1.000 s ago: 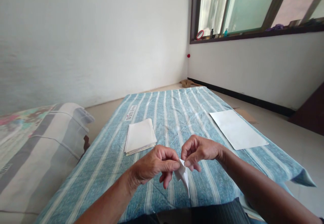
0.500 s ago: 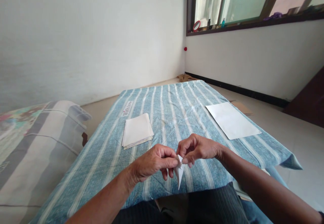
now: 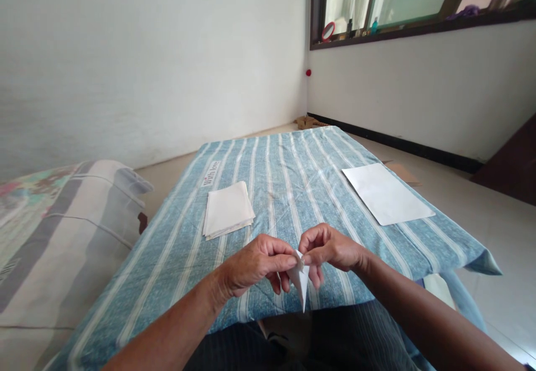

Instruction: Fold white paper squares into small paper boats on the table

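A small piece of folded white paper [image 3: 300,284] hangs with its narrow point downward, just above the table's near edge. My left hand [image 3: 268,264] pinches its upper left side between thumb and forefinger, the other fingers curled below. At the upper right side, my right hand [image 3: 329,250] is closed with thumb and forefinger on the paper's top edge. Fingertips hide part of the top folds. Beyond my left hand lies a stack of white paper sheets [image 3: 228,209] on the blue striped tablecloth [image 3: 285,192].
A larger white sheet [image 3: 387,193] lies at the table's right side. Left of the table stands a sofa or bed with a grey-striped cover [image 3: 87,237]. A window sill [image 3: 377,37] with small bottles and a red-rimmed mirror [image 3: 328,31] is at the back right.
Both hands and the folded paper have shifted slightly to the right in view. The paper is turned a little, showing more of its broad face. The camera view has tilted slightly.
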Tool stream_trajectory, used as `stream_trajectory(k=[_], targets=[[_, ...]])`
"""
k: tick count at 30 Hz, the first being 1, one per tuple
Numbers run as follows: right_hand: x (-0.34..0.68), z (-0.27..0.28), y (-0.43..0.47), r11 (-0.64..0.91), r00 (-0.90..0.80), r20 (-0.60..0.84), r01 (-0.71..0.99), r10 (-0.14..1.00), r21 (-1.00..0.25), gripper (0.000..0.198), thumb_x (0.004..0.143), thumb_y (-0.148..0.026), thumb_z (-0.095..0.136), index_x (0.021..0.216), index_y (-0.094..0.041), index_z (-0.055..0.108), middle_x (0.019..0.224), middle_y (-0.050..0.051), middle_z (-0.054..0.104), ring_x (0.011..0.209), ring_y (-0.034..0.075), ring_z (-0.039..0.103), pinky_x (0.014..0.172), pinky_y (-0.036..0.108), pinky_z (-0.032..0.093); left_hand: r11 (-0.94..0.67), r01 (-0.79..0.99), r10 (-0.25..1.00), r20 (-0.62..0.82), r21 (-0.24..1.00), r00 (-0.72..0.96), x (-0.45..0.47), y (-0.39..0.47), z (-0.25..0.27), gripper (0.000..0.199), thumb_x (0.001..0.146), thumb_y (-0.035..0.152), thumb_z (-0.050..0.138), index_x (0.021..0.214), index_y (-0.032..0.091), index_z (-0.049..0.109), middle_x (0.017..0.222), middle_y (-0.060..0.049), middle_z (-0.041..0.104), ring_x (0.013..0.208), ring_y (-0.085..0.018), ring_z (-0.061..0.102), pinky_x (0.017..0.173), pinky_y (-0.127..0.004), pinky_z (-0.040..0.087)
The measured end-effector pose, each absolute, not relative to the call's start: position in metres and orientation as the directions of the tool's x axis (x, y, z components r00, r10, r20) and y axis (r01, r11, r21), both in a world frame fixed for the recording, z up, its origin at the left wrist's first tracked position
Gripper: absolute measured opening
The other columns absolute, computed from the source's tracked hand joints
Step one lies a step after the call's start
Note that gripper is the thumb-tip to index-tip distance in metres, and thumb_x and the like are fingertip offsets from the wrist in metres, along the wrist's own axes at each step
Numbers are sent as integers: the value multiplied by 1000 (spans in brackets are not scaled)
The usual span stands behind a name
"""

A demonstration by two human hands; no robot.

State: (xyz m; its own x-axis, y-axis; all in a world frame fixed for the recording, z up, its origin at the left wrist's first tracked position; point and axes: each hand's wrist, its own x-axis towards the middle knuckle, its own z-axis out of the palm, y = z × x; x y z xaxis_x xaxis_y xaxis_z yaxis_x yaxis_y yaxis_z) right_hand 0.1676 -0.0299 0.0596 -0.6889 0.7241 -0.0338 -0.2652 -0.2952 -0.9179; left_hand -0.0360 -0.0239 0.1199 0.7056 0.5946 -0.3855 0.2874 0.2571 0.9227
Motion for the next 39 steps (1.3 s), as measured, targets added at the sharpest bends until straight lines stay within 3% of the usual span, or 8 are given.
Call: stream_trajectory(k=[4, 9, 13, 17, 24, 34, 39], targets=[[164, 59, -38, -227, -569, -14, -304, 822, -925, 30, 70, -32, 79, 83, -14, 59, 54, -1, 67, 42, 16, 65, 36, 18, 46, 271, 270, 620, -382, 924, 685, -35, -24, 118, 25, 75, 38, 69, 75, 13, 70, 65, -4, 70, 53, -12, 61, 51, -22, 47], [156, 63, -58, -29, -341, 61, -252, 938, -967, 33, 71, -35, 80, 87, -16, 58, 62, -1, 64, 50, 11, 62, 47, 20, 47, 276, 246, 648, -369, 929, 667, -34, -24, 115, 25, 77, 39, 68, 76, 13, 69, 69, -5, 71, 57, -13, 62, 54, -23, 48], [151, 69, -69, 131, -254, 181, -200, 950, -971, 28, 71, -36, 79, 80, -17, 61, 88, 4, 65, 64, 11, 60, 56, 23, 47, 305, 236, 683, -385, 923, 621, -33, -25, 113, 25, 75, 37, 69, 80, 13, 69, 69, -5, 72, 61, -15, 65, 55, -24, 49], [149, 73, -69, 241, -240, 265, -127, 934, -962, 20, 76, -35, 75, 76, -17, 65, 90, 5, 64, 70, 12, 59, 60, 24, 47, 309, 228, 684, -382, 923, 622, -33, -25, 113, 25, 75, 37, 69, 78, 13, 69, 66, -5, 72, 58, -15, 65, 57, -25, 50], [152, 73, -64, 159, -306, 239, -264, 921, -951, 22, 77, -37, 75, 72, -16, 67, 87, 4, 62, 63, 11, 60, 57, 24, 51, 293, 227, 657, -368, 929, 658, -34, -25, 115, 29, 77, 41, 68, 78, 13, 69, 71, -7, 73, 61, -16, 67, 59, -26, 51], [157, 74, -63, 193, -335, 252, -198, 908, -961, 22, 81, -34, 71, 69, -15, 68, 86, 4, 63, 63, 10, 59, 57, 24, 49, 259, 279, 666, -380, 925, 641, -34, -24, 112, 28, 77, 41, 67, 76, 13, 70, 70, -7, 73, 62, -16, 67, 61, -27, 52], [153, 71, -66, 253, -259, 265, -80, 929, -964, 18, 80, -28, 70, 69, -16, 64, 82, 4, 65, 66, 13, 59, 60, 26, 47, 202, 295, 729, -345, 934, 592, -29, -28, 114, 23, 74, 34, 66, 66, 13, 66, 64, -4, 71, 59, -15, 66, 59, -26, 53]])
